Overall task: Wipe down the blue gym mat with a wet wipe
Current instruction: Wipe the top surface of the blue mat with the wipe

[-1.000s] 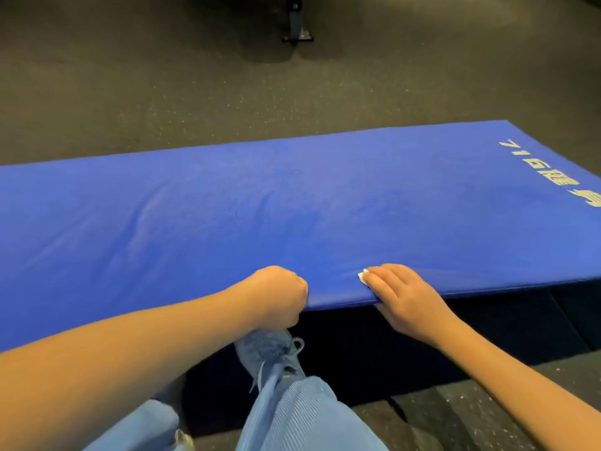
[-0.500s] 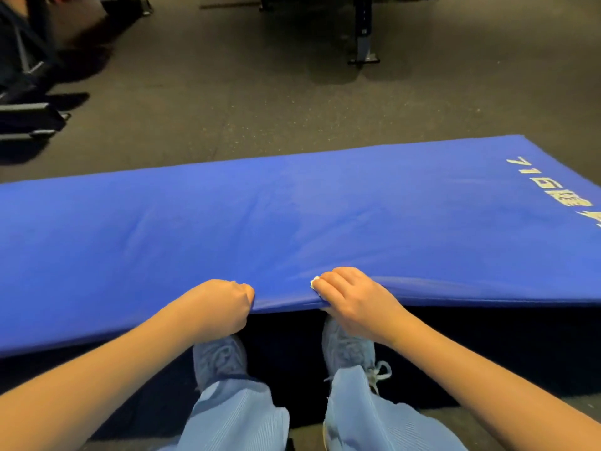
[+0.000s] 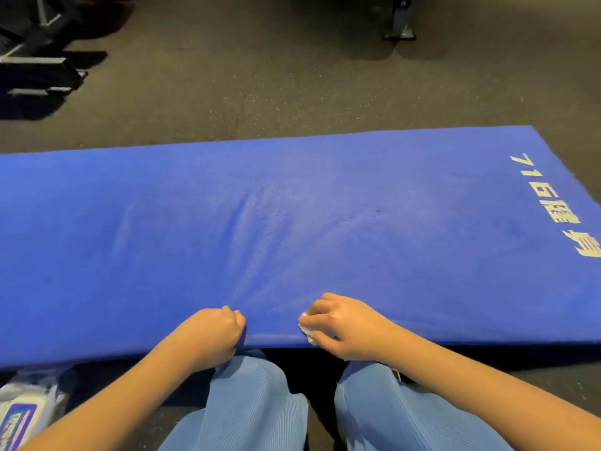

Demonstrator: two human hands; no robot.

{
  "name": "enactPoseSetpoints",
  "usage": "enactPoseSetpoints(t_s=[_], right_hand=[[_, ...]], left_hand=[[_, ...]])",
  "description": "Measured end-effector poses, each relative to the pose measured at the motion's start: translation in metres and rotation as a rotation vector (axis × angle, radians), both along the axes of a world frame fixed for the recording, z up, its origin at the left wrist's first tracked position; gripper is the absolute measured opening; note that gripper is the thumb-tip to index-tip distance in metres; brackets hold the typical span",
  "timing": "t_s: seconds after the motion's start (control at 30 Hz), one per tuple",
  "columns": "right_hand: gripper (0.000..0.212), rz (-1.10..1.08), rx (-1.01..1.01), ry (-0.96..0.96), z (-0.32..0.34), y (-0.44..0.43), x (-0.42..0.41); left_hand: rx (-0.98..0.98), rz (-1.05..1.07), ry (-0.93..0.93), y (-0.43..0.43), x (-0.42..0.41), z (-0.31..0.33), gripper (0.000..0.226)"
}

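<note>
The blue gym mat (image 3: 292,229) stretches across the view, its near edge lifted off the floor. My left hand (image 3: 213,333) grips that near edge with curled fingers. Just to its right, my right hand (image 3: 344,323) holds the same edge and keeps a small crumpled white wet wipe (image 3: 306,328) pinched against it. Only a bit of the wipe shows under the fingers. White lettering (image 3: 553,206) is printed near the mat's right end.
A white pack of wipes (image 3: 22,408) lies on the dark rubber floor (image 3: 260,76) at the bottom left. Dark gym equipment (image 3: 35,66) stands at the far left and a metal stand foot (image 3: 399,27) at the far top. My blue trouser legs (image 3: 247,408) are below the mat.
Both hands have stayed on the mat's near edge while the view shifted back and down. The pack of wipes has come into view at the bottom left.
</note>
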State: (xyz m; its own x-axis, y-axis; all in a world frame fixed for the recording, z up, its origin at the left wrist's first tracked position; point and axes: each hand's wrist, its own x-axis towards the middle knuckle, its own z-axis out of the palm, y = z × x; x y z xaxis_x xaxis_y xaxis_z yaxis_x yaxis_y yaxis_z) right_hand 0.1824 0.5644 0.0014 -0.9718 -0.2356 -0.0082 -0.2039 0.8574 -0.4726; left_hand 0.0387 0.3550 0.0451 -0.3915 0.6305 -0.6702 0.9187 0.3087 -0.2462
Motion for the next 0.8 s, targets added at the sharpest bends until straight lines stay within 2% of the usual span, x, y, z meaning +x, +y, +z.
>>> enactPoseSetpoints(t_s=[0.07,0.17,0.27,0.3,0.37,0.43,0.5,0.6,0.67,0.7,0.8], right_hand=[[0.025,-0.019,-0.001,0.023,-0.007,0.002,0.000],[0.018,-0.133,0.012,0.040,-0.019,0.012,-0.015],[0.012,-0.343,-0.069,-0.022,-0.026,0.012,-0.035],[0.013,-0.361,-0.100,-0.030,-0.027,0.006,-0.036],[0.017,-0.253,-0.172,-0.056,-0.021,-0.009,-0.028],[0.019,-0.077,-0.220,-0.104,-0.013,-0.013,-0.015],[0.019,-0.053,-0.187,-0.110,-0.013,0.001,-0.017],[0.011,-0.270,-0.082,-0.036,-0.028,0.022,-0.044],[0.009,-0.374,-0.103,-0.022,-0.036,0.016,-0.057],[0.009,-0.341,-0.131,-0.015,-0.036,0.006,-0.058],[0.006,-0.029,-0.196,-0.046,-0.027,-0.012,-0.041]], left_hand=[[0.007,-0.023,-0.017,-0.001,-0.002,-0.001,0.019],[0.070,-0.046,-0.038,-0.004,-0.014,0.002,0.052],[0.258,0.045,-0.082,0.000,-0.036,-0.016,0.089],[0.324,0.098,-0.103,0.003,-0.042,-0.025,0.095],[0.396,0.199,-0.109,0.011,-0.046,-0.044,0.102],[0.395,0.298,-0.121,0.014,-0.037,-0.061,0.103],[0.443,0.393,-0.158,0.011,-0.025,-0.072,0.098],[0.548,0.428,-0.145,0.004,-0.022,-0.081,0.078],[0.549,0.394,-0.107,0.003,-0.024,-0.085,0.064],[0.556,0.393,-0.087,0.003,-0.025,-0.085,0.060],[0.565,0.380,-0.049,0.006,-0.024,-0.083,0.055]])
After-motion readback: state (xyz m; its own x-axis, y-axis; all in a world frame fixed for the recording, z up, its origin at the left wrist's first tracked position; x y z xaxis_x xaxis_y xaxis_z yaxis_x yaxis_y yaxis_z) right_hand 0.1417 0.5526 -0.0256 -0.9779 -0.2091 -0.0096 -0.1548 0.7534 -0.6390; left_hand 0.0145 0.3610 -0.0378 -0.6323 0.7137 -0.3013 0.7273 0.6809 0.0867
